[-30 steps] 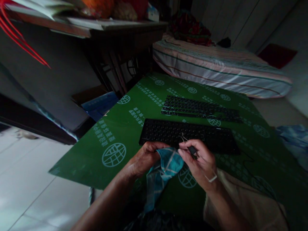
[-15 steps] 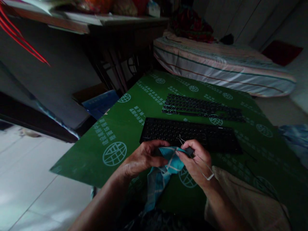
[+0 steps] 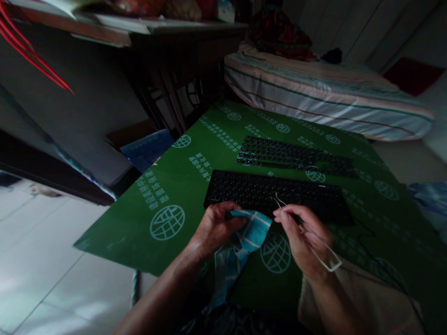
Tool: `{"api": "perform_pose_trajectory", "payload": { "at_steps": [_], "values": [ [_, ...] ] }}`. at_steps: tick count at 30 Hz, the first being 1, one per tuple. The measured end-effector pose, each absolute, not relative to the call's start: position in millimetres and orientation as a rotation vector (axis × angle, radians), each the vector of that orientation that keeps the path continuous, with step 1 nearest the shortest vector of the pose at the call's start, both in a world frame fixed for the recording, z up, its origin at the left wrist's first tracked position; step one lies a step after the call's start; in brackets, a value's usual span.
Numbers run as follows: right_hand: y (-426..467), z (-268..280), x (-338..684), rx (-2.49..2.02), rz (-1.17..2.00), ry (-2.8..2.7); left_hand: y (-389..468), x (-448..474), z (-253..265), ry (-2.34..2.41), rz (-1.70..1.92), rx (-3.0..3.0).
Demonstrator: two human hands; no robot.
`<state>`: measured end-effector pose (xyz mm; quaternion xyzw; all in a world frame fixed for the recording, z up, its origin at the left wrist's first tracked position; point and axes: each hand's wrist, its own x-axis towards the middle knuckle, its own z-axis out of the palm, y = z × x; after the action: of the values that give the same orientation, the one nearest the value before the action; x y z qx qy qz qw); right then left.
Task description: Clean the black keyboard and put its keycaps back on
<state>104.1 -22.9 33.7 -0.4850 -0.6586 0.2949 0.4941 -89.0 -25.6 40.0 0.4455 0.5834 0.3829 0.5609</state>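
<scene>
My left hand (image 3: 218, 229) is closed on a blue checked cloth (image 3: 256, 230), pinching its upper edge; the rest hangs toward my lap. Something small and dark shows by the left fingertips, too hidden to name. In my right hand (image 3: 303, 237) is a wire keycap puller (image 3: 326, 261), its thin bent prongs pointing forward over the keyboard and its pale loop lying back by the wrist. The black keyboard (image 3: 251, 188) lies just beyond both hands. Behind it, black keycaps (image 3: 296, 153) are laid out in rows on the green tabletop (image 3: 129, 237).
A keyboard cable (image 3: 370, 251) runs down the right side, beside a beige cloth (image 3: 352, 293). At the back stands a bed (image 3: 328, 93). A wooden table (image 3: 188, 32) rises at the back left, with a blue box (image 3: 148, 149) below.
My right hand has moved right, away from the cloth, with the puller in it. The dark piece by its fingers is no longer visible there. My left hand keeps the cloth.
</scene>
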Motion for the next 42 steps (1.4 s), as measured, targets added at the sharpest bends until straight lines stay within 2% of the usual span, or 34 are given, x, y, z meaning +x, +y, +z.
{"api": "perform_pose_trajectory", "payload": {
  "at_steps": [6,9,25,32,42],
  "values": [
    [-38,51,107,-1.084,1.069,-1.617,-25,-85,35,1.395,0.97,1.119],
    [-38,46,101,-1.079,1.116,-1.594,-27,-83,35,1.371,0.986,1.129],
    [-36,38,93,-1.104,0.999,-1.709,-36,-76,35,1.332,1.048,1.075],
    [-37,39,85,-1.033,0.637,-1.831,-40,-78,37,1.194,1.04,0.897],
    [-42,27,79,-1.048,0.7,-1.761,-41,-64,32,1.183,1.272,0.651]
  ]
}}
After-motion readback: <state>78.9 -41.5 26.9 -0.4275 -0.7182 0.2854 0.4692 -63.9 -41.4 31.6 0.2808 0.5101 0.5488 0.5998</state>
